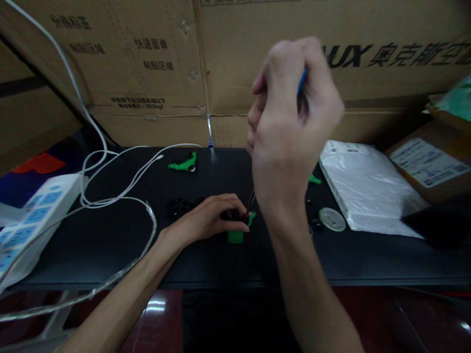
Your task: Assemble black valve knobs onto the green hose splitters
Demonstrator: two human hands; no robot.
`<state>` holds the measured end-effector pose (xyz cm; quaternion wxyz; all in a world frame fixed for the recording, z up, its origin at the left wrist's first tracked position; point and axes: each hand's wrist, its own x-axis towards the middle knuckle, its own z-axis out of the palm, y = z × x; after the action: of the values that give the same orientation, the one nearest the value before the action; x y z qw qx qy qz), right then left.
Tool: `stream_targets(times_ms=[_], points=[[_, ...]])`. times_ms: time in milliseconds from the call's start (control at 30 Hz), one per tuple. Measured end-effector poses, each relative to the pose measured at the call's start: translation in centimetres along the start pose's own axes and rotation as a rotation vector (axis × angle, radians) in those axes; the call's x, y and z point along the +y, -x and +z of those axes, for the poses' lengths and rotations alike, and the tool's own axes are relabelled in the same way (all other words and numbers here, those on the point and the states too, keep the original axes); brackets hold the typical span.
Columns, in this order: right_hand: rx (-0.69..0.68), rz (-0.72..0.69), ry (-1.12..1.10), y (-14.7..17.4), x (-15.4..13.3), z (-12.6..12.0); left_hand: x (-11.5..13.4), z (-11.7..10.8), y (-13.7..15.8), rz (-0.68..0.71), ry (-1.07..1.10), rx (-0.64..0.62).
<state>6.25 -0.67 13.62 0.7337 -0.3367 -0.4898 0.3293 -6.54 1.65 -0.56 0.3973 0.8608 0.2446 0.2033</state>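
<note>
My right hand (290,103) is raised in front of the cardboard, its fingers wrapped round a blue-handled screwdriver (302,82). The thin dark shaft slants down behind my wrist toward a small green and black part (236,237) on the black table. Around that part my left hand (217,215) is closed, thumb and fingers pinching it from the left. Whether the tip touches a screw is hidden by the fingers. A loose heap of small black pieces (178,207) lies just left of my left hand. Farther back is a green branched piece (184,164) with a dark round opening.
A white power strip (39,215) and looped white cables (128,189) occupy the left side. On the right are a round clear lid (332,219), a white wrapped package (368,186) and a cardboard box (430,162). Large cardboard (147,88) stands along the back edge.
</note>
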Motion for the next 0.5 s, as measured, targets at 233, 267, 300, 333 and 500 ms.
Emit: stream_targets(times_ms=[233,267,300,333,500], points=[[-0.601,0.238,-0.107,-0.8,-2.7,-2.1,0.1,-0.2,0.1,0.002,0.0,-0.007],[-0.787,0.332,-0.172,-1.6,-2.8,-2.9,0.2,-0.2,0.1,0.0,0.002,-0.016],[-0.927,0.425,-0.244,-2.3,-2.7,-3.5,0.2,-0.3,0.1,-0.007,0.006,-0.023],[-1.01,0.482,-0.332,-2.9,-2.5,-4.0,0.3,-0.3,0.1,-0.02,0.011,-0.028],[-0.375,0.274,-0.331,-1.8,-0.7,-2.9,0.3,-0.3,0.2,-0.028,0.039,-0.025]])
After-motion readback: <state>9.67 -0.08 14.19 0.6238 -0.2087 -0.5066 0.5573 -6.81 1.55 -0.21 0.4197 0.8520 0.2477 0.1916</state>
